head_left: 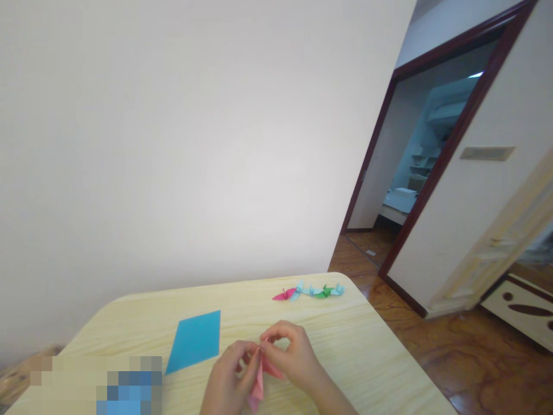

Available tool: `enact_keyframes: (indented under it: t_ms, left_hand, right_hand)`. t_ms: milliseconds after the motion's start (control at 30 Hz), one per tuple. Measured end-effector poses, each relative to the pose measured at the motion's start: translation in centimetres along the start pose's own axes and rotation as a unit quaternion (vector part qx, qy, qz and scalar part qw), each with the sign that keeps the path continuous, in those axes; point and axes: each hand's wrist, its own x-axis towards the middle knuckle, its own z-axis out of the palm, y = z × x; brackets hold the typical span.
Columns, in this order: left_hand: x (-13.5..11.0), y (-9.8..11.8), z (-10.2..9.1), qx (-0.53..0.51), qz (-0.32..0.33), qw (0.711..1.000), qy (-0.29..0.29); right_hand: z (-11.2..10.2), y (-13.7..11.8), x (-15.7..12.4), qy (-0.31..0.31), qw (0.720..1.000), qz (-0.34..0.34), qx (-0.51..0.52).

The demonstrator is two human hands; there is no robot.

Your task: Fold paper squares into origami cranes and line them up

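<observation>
HANDS: our left hand (227, 383) and right hand (287, 353) half-closed, fingertips pinching pink origami paper (258, 392) at 6 o'clock | NEAR: blue paper sheet (194, 341) at 9, paper cranes (309, 291) at 1 | METHOD: we pinch evenly for crisp creases

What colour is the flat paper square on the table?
The paper square is bright blue; head view.
</observation>
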Motion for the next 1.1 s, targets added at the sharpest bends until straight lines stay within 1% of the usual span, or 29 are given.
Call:
enact_keyframes:
  t_ms: [233, 400, 467, 567, 633, 767, 867, 933, 1000, 1100]
  left_hand:
    - [0.2, -0.6, -0.1, 0.037, 0.033, 0.998, -0.030]
    - [0.1, -0.4, -0.2, 0.051, 0.052, 0.997, -0.018]
    - [0.2, -0.3, -0.3, 0.055, 0.054, 0.997, -0.022]
    - [0.2, -0.4, -0.3, 0.061, 0.056, 0.996, -0.032]
    - [0.2, -0.4, -0.3, 0.064, 0.058, 0.996, -0.038]
    - [0.2, -0.5, -0.2, 0.056, 0.039, 0.997, -0.028]
    - [0.2, -0.3, -0.1, 0.023, 0.010, 1.000, -0.011]
    - [0.2, -0.2, -0.3, -0.017, 0.004, 1.000, 0.002]
    - [0.2, -0.2, -0.5, -0.049, 0.024, 0.998, 0.011]
    - [0.2, -0.4, -0.7, -0.057, 0.083, 0.995, 0.011]
  right_hand:
    - [0.0, 0.1, -0.1, -0.011, 1.000, 0.008, 0.009]
    - [0.1, 0.2, -0.1, -0.009, 0.999, 0.024, 0.021]
    - [0.2, 0.3, -0.1, -0.008, 0.999, 0.030, 0.023]
    - [0.2, 0.4, -0.1, -0.007, 0.998, 0.048, 0.030]
    - [0.2, 0.5, 0.0, -0.015, 0.996, 0.066, 0.060]
    - [0.2, 0.6, 0.1, -0.049, 0.983, 0.098, 0.147]
    - [0.3, 1.1, 0.1, -0.059, 0.983, 0.096, 0.147]
    - [0.3, 1.6, 0.3, -0.048, 0.981, 0.100, 0.159]
    - [0.2, 2.0, 0.5, -0.026, 0.977, 0.108, 0.183]
    - [-0.2, 2.4, 0.9, -0.014, 0.971, 0.107, 0.215]
